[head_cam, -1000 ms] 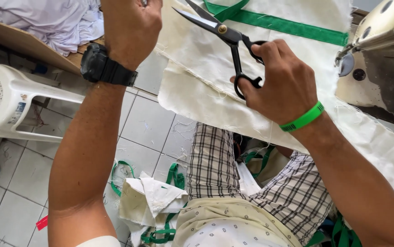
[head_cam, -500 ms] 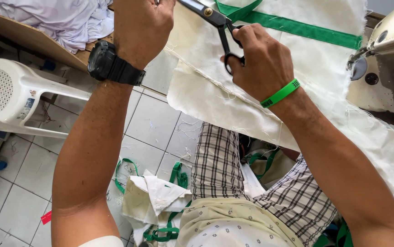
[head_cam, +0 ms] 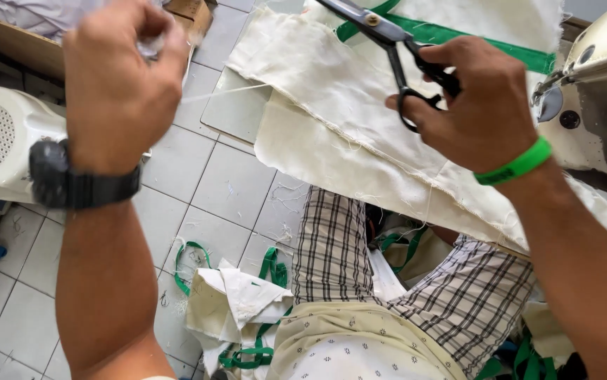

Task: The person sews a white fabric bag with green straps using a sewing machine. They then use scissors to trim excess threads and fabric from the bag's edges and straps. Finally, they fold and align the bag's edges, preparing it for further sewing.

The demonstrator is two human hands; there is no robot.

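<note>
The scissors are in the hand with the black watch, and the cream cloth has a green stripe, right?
Not quite. The head view shows the scissors in the right hand, which wears a green wristband. The black watch is on the left hand. The cream cloth does have a green stripe.

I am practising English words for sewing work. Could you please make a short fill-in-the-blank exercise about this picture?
1. The right hand holds a pair of black-handled ______.
2. The left hand wears a black ______ on its wrist.
3. The band on the right wrist is ______ in colour.
4. The cream fabric has a ______ strip sewn near its top edge.

Missing words: scissors; watch; green; green
</note>
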